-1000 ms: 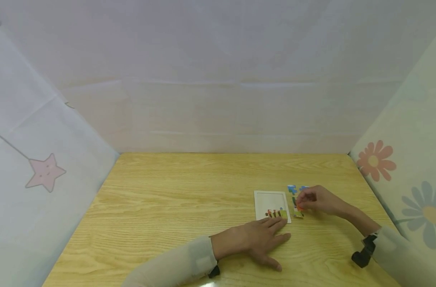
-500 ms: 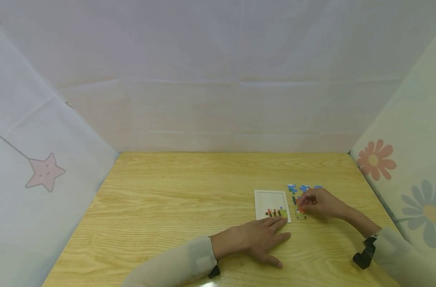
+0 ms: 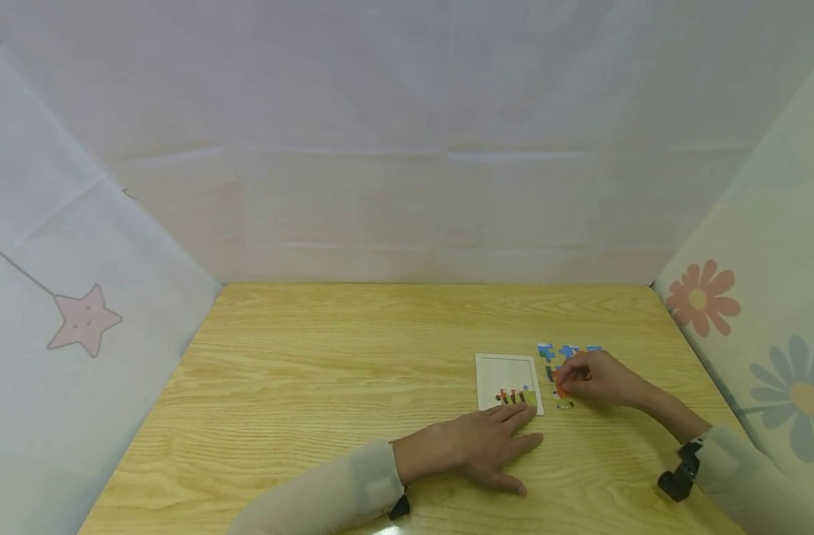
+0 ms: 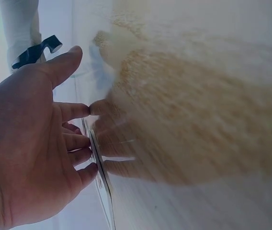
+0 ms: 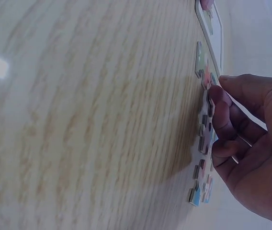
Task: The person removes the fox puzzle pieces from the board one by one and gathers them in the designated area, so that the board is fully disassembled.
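Observation:
A shallow white puzzle tray [image 3: 503, 369] lies on the table, with joined puzzle pieces [image 3: 519, 397] showing a striped picture along its lower right part. My left hand [image 3: 490, 449] rests with spread, straight fingers on the tray's near edge. In the left wrist view, the fingertips of this left hand [image 4: 40, 139] touch that edge. To the right of the tray, my right hand [image 3: 601, 379] pinches a reddish puzzle piece [image 5: 206, 79] between thumb and index finger, low over the table. A greenish piece [image 3: 563, 403] lies just below its fingertips. The palm hides some pieces.
Loose blue puzzle pieces [image 3: 546, 351] lie in a row beyond the right hand. Several more show under the fingers in the right wrist view. White cloth walls [image 3: 407, 208] rise behind and beside the wooden table [image 3: 326, 349].
My right hand has shifted slightly right, and the lower greenish piece has moved right with it. Another blue piece has come into view at the far right. The left hand has stayed still.

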`<state>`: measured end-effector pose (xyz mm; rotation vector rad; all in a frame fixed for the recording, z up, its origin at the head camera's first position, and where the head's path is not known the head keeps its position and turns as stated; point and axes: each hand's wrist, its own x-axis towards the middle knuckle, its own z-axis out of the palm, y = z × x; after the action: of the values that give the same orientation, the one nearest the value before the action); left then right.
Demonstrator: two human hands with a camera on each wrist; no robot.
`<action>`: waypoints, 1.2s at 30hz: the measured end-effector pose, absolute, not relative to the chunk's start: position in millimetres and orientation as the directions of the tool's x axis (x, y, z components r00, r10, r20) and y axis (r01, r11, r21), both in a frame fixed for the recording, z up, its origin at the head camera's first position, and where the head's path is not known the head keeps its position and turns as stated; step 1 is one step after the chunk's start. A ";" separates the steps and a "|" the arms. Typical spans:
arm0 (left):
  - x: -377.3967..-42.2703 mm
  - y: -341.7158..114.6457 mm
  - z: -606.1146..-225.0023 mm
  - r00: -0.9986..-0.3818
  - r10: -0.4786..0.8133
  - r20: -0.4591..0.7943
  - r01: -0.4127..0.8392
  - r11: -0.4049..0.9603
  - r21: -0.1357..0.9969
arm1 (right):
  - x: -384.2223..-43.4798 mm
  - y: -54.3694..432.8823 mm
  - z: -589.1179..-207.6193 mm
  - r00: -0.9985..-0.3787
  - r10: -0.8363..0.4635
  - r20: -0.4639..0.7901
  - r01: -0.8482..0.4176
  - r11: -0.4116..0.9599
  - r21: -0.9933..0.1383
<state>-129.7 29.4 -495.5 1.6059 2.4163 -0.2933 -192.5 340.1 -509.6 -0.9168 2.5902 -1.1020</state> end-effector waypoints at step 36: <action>-126.2 31.4 -501.9 -0.337 0.919 -0.204 0.941 0.322 -0.106 | -222.6 272.9 -510.2 -0.716 -0.698 -0.023 -0.430 0.466 -0.773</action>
<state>-126.2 31.4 -501.9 1.7428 2.4663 -0.3128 -222.6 272.9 -510.2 -0.9546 2.3827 -1.1140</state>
